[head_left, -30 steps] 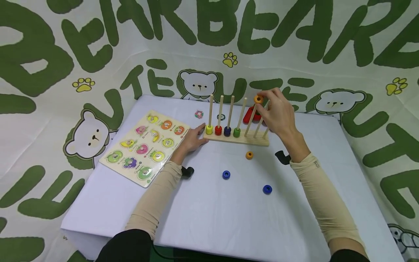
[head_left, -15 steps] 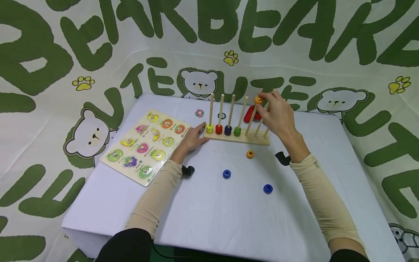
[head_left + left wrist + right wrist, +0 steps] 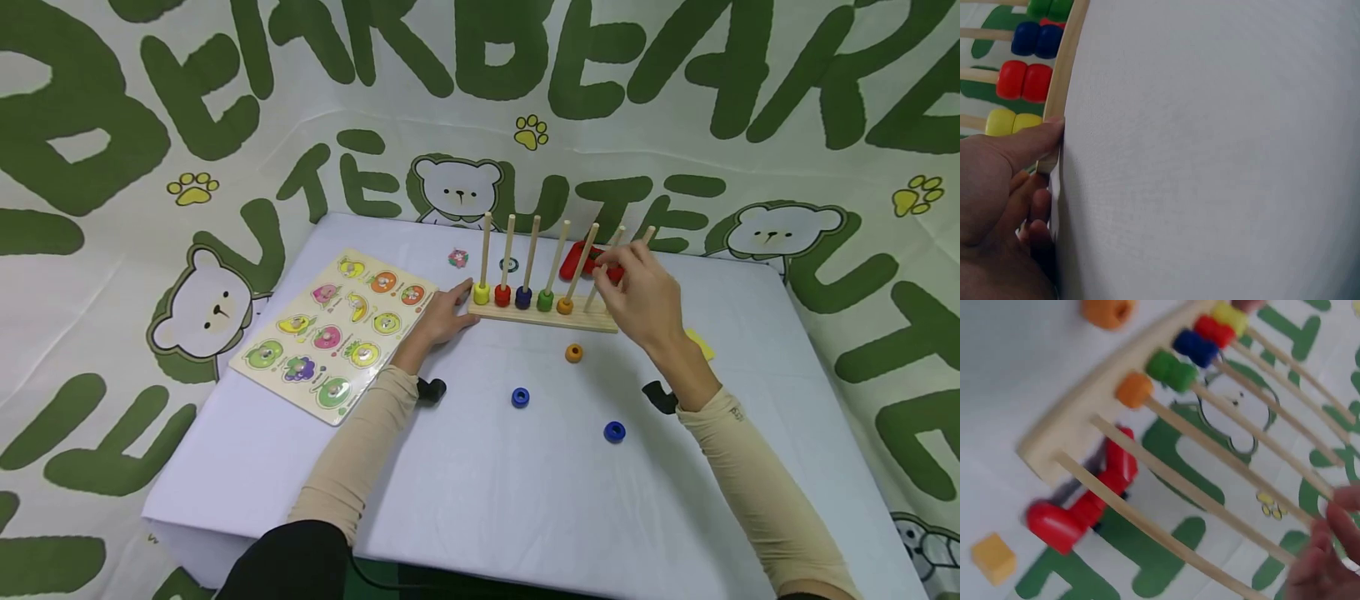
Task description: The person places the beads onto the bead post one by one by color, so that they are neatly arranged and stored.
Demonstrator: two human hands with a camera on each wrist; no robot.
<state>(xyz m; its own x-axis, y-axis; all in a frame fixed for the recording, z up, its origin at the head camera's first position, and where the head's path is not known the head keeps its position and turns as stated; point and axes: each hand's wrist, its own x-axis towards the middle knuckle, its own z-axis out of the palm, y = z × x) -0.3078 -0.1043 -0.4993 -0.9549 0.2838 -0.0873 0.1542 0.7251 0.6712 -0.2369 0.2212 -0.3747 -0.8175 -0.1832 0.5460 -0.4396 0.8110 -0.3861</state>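
A wooden peg stand [image 3: 536, 315] with a row of upright pegs stands toward the back of the table. My left hand [image 3: 445, 317] holds its left end, the thumb [image 3: 1038, 140] on the front edge and the fingers partly behind the end. Pairs of yellow [image 3: 481, 293], red [image 3: 502, 296], dark blue [image 3: 523, 297] and green beads [image 3: 545, 300] sit low on their pegs. One orange bead [image 3: 1134, 389] is at the foot of the following peg. Beside the bare right-hand pegs, my right hand [image 3: 645, 296] is raised, fingers loosely bent, with no bead visible in it.
Another orange bead [image 3: 573, 353] and two blue beads [image 3: 520, 397] lie in front of the stand. A fruit picture board [image 3: 327, 337] lies to the left. Behind the stand is a red object [image 3: 573, 260]; a yellow block [image 3: 701, 343] lies near the right wrist.
The orange bead my right hand held at a peg's top is now down at that peg's foot. My right hand has let go and shifted right and lower. My left hand stays put.
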